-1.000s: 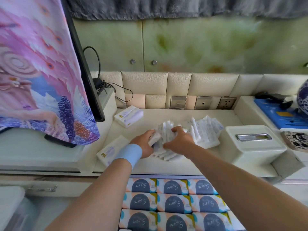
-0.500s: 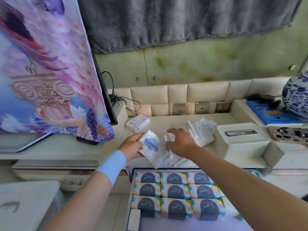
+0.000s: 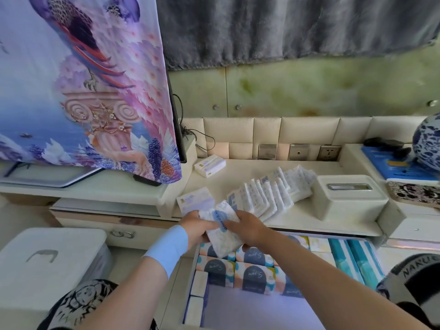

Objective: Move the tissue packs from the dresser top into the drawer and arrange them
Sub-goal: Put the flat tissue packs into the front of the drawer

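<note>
Tissue pack (image 3: 221,232) at frame centre, gripped from both sides by left hand (image 3: 197,228) and right hand (image 3: 250,229), over the open drawer (image 3: 250,310).

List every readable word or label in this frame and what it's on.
"S.pure", upside down: packs in the drawer.
"NAKU", rest unclear: dark fabric, lower right.
Held tissue pack and white packs on the dresser: print too blurred.

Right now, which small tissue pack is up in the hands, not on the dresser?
The white pack with the blue label, gripped by the left hand and right hand over the drawer. The other packs lie fanned on the dresser top.
</note>
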